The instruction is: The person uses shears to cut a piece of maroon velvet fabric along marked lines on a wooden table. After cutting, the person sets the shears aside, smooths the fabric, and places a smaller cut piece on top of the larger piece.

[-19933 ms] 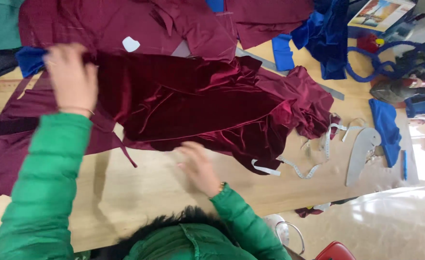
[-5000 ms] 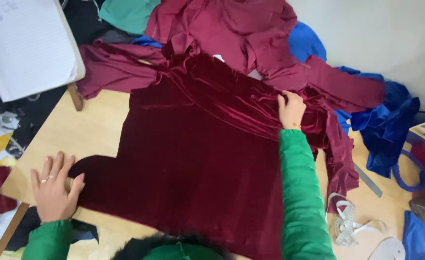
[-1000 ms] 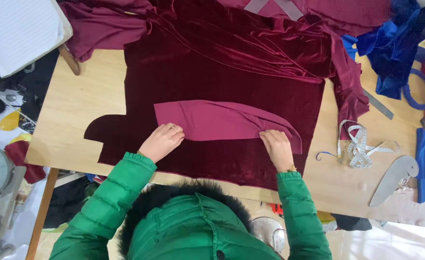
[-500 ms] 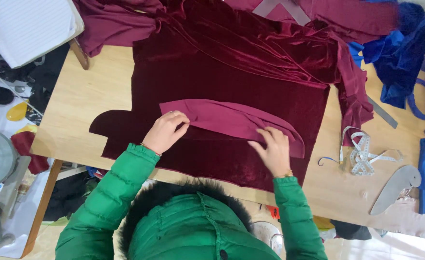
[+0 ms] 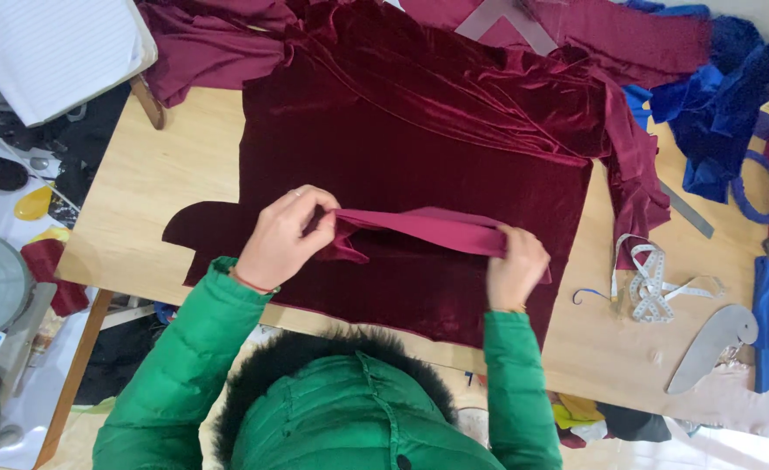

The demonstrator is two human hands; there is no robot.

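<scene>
A pale wooden table [image 5: 162, 178] is lying under a broad sheet of dark red velvet [image 5: 419, 130], glossy and creased toward the far edge. Both hands are gripping a lighter maroon strip [image 5: 428, 228] just above the velvet's middle: the left hand [image 5: 284, 239] is pinching its bunched end, the right hand [image 5: 515, 270] is clutching the other. A coiled tape measure [image 5: 650, 283] is resting nearby beside blue fabric [image 5: 715, 104].
</scene>
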